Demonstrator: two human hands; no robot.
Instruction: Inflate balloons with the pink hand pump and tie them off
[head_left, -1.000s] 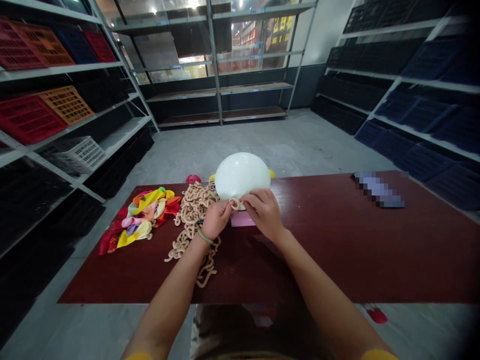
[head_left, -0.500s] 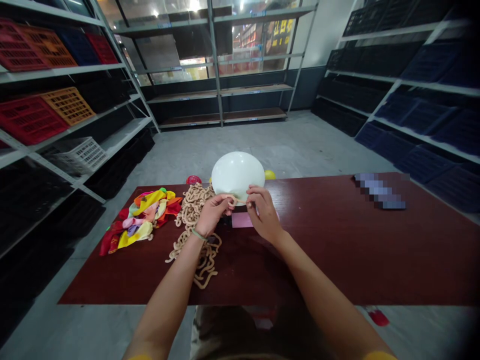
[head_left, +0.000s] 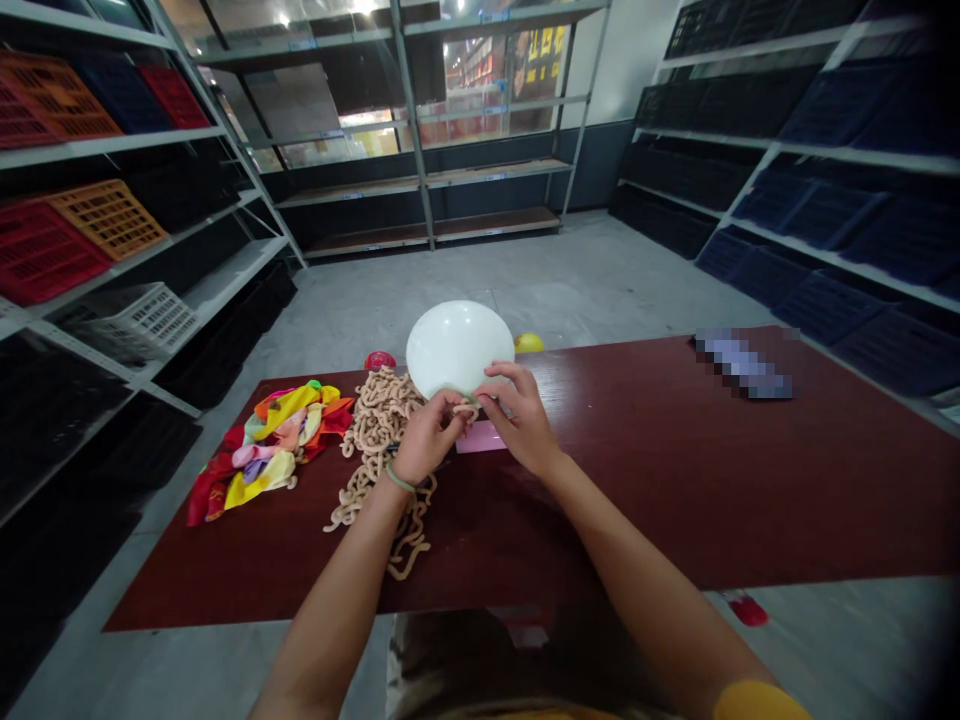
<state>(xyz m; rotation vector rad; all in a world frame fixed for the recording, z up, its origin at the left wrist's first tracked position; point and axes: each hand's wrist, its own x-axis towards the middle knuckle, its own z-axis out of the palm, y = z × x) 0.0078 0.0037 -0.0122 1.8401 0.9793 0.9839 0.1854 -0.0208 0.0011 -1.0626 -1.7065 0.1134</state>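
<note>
A white inflated balloon (head_left: 460,345) sits at the far edge of the table, its neck end toward me. My left hand (head_left: 430,436) is closed, pinching a short beige cord (head_left: 468,410) at the balloon's neck. With thumb and fingertips my right hand (head_left: 527,420) pinches the same spot from the right; its other fingers rest near the balloon. The neck is mostly hidden by my fingers. Under my hands lies a pink object (head_left: 481,437), partly covered. Left of my left hand is a pile of beige cords (head_left: 384,410).
Limp coloured balloons (head_left: 281,440) are heaped at the left of the brown table (head_left: 675,480). A pixelated item (head_left: 742,365) lies at the right. Red (head_left: 380,360) and yellow (head_left: 529,343) round things show past the far edge. Shelves with crates (head_left: 112,220) stand around.
The beige cord was stretched between my hands; now it is looped close at the balloon's neck and my fingertips are nearer together. The view has shifted slightly.
</note>
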